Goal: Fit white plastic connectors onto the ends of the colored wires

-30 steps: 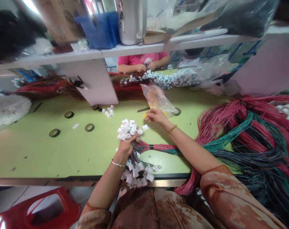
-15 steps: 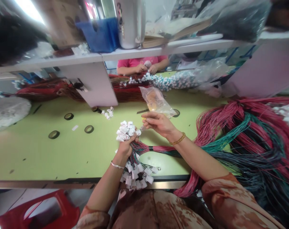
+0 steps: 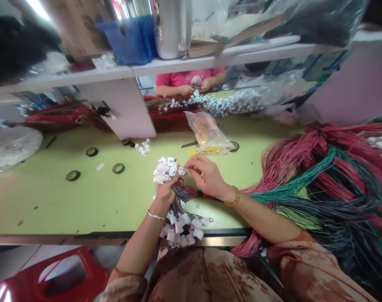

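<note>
Green tabletop spread beneath both hands, with one large heap of pink, green and black wires to the right of the right hand. One clear plastic bag lay beyond that hand. The left hand was wrapped around a bunch of white plug connectors crowning its grip. The right hand had thumb and forefinger pinched together at a connector on the bunch's right side; whether they held some tiny part could not be told. Good work here seemed to call for a firm left grip, that connector's face turned outward, and a straight, light approach. Of five black tape rolls, four lay to the left hand's left and one past the right hand. Connectors were too crowded to count, as were yellow pieces at the bag's near end.
</note>
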Motion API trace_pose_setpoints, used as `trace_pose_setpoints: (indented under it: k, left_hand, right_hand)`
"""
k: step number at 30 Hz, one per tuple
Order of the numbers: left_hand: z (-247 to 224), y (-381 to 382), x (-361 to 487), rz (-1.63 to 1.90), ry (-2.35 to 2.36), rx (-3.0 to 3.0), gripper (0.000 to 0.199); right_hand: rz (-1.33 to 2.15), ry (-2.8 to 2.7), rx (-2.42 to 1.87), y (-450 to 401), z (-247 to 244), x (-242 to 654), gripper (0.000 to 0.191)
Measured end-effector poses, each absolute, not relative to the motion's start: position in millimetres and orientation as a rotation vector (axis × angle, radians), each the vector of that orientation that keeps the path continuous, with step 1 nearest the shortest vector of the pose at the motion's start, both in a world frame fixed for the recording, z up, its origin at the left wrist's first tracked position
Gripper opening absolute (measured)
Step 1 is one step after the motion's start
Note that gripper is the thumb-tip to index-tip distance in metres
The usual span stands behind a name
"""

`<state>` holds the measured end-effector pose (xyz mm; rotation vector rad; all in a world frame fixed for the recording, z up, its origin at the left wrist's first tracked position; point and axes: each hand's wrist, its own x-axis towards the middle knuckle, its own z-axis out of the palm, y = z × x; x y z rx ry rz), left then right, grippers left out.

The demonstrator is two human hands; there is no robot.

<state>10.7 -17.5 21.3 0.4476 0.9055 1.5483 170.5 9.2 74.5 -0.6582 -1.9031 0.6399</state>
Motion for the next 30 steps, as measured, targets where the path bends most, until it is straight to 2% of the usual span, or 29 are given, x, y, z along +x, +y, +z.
trace_pose_setpoints:
  k: [4, 11, 16, 21, 25, 28, 30]
  left_hand:
    - [17, -17, 11, 1.566, 0.926, 0.451, 0.036]
    - [18, -17, 12, 1.585, 0.929, 0.447, 0.05]
    - [18, -16, 14, 1.618, 0.943, 0.466, 0.047]
    - [15, -15, 17, 1.699, 0.982, 0.373, 0.042]
    - [11, -14, 16, 1.744, 1.05, 0.349, 0.047]
    - [9, -13, 16, 1.786, 1.091, 0.346, 0.051]
    - [9, -12, 17, 1.798, 1.118, 0.357, 0.053]
  right_hand:
    - [0.525, -1.953, -0.583, 8, 70, 167, 0.019]
    - [0.546, -1.902, -0.703, 5, 65, 163, 0.011]
    - [0.486, -1.96, -0.736, 5, 65, 162, 0.011]
    - [0.26, -2.029, -0.752, -3, 57, 157, 0.022]
    - [0.086, -2.048, -0.725, -14, 42, 145, 0.029]
    - [0.081, -2.119, -0.721, -17, 32, 136, 0.029]
    - [0.198, -2.113, -0.722, -12, 29, 135, 0.028]
